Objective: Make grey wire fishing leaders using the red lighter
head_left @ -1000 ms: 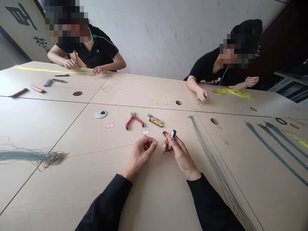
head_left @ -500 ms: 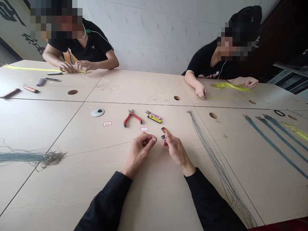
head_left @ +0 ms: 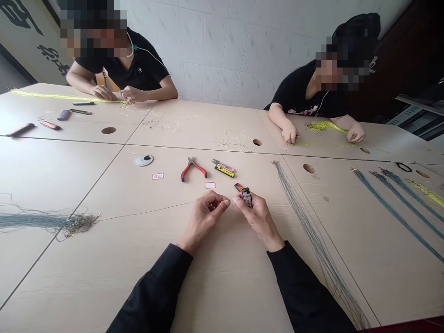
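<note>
My left hand point(head_left: 208, 215) is closed in a pinch on a thin cord point(head_left: 149, 207), which runs leftward to a bundle of blue-grey cords point(head_left: 34, 220) with metal clasps point(head_left: 82, 224) at its end. Just to the right, my right hand point(head_left: 258, 217) is wrapped round a dark lighter point(head_left: 247, 198), its top pointing up. Thumb and forefinger of that hand come close to the left fingertips, where a fine loop of cord shows faintly. Beyond the right hand lies a small red and black item point(head_left: 238, 187), partly hidden.
Red-handled pliers point(head_left: 193, 169), thread snips point(head_left: 224, 167), a blank label point(head_left: 210, 185) and a round silver disc point(head_left: 143, 160) lie ahead. Cord bundles point(head_left: 298, 208) stretch along the right. Across the table point(head_left: 222, 286), two people in black handle yellow cords point(head_left: 321, 126).
The lighter has turned upright in my right hand, so more of it shows. My left hand keeps its pinch. The view has shifted slightly, and the co-workers' hands have moved.
</note>
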`<action>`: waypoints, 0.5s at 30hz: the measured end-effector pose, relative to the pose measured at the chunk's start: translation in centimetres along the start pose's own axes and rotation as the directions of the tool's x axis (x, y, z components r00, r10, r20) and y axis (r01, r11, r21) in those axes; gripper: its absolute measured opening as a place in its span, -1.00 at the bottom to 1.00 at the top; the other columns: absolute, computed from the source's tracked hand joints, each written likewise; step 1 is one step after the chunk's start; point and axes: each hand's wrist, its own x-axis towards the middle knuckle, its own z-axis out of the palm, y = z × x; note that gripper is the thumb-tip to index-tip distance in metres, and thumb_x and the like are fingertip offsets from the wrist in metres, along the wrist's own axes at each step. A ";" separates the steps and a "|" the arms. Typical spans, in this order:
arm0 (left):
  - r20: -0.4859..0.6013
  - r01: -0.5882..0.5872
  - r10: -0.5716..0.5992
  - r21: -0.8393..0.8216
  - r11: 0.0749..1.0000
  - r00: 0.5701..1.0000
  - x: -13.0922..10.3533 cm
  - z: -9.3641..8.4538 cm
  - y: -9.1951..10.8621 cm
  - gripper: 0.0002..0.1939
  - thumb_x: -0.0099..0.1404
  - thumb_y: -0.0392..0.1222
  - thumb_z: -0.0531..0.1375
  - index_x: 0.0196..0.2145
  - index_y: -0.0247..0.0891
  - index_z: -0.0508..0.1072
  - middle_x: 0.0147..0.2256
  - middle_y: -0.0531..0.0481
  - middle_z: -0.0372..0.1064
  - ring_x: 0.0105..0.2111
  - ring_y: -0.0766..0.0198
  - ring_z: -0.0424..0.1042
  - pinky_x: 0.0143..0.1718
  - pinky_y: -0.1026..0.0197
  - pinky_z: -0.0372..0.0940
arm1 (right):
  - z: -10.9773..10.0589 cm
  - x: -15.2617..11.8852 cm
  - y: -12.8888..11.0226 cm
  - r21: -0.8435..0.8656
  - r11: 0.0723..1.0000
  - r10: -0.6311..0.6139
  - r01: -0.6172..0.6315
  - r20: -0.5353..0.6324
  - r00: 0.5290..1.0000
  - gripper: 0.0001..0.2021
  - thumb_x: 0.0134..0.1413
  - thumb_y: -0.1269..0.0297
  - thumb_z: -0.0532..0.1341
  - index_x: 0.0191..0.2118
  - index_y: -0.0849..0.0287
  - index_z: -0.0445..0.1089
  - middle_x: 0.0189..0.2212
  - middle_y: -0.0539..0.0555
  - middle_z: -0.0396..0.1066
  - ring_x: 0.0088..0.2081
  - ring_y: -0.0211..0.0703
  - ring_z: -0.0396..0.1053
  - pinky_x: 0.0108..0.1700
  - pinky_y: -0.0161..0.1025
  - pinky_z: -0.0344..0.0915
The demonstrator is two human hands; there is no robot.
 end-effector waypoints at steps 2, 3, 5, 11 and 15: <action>-0.006 -0.002 0.002 0.003 1.000 1.000 0.0 0.0 0.0 -0.72 0.26 0.01 0.22 -0.37 -0.29 0.50 -0.43 0.02 0.35 -0.46 0.35 0.24 -0.42 0.27 0.14 | 0.0 0.0 0.0 -0.017 1.000 -0.009 0.009 0.006 1.000 -0.66 0.11 -0.04 0.22 -0.34 0.19 0.33 -0.55 -0.07 0.17 -0.51 -0.29 0.07 -0.45 -0.33 0.06; -0.009 -0.001 0.001 0.005 1.000 1.000 0.0 0.0 0.0 -0.72 0.26 0.01 0.22 -0.37 -0.29 0.50 -0.43 0.02 0.35 -0.46 0.35 0.24 -0.42 0.27 0.14 | 0.0 0.0 -0.1 -0.027 0.999 -0.019 0.019 0.000 1.000 -0.65 0.12 -0.06 0.21 -0.33 0.18 0.34 -0.53 -0.05 0.19 -0.50 -0.28 0.09 -0.43 -0.33 0.08; -0.012 0.004 -0.004 0.013 1.000 1.000 -0.1 0.0 0.0 -0.72 0.26 0.01 0.21 -0.37 -0.29 0.50 -0.42 0.01 0.35 -0.46 0.34 0.24 -0.42 0.27 0.15 | 0.0 -0.1 -0.2 -0.034 0.999 -0.016 0.016 -0.011 1.000 -0.60 0.19 -0.12 0.12 -0.35 0.18 0.36 -0.54 -0.04 0.20 -0.50 -0.27 0.10 -0.43 -0.31 0.08; -0.010 -0.011 0.011 0.035 0.999 1.000 0.0 0.0 -0.2 -0.72 0.27 0.01 0.20 -0.37 -0.28 0.50 -0.41 0.01 0.35 -0.45 0.34 0.25 -0.41 0.27 0.15 | -0.1 -0.1 -0.5 -0.147 0.988 0.035 -0.039 -0.028 0.999 -0.40 0.27 -0.21 -0.09 -0.64 0.14 0.09 -0.66 -0.04 0.05 -0.58 -0.26 0.03 -0.45 -0.25 0.00; -0.009 -0.019 0.019 0.031 0.999 1.000 0.0 0.0 -0.2 -0.72 0.26 0.01 0.21 -0.38 -0.28 0.50 -0.42 0.01 0.35 -0.46 0.34 0.24 -0.42 0.27 0.15 | 0.1 0.0 -0.1 -0.208 0.977 0.033 -0.038 -0.026 0.999 -0.42 0.27 -0.20 -0.11 -0.63 0.12 -0.03 -0.67 -0.05 -0.02 -0.58 -0.26 -0.02 -0.46 -0.25 -0.04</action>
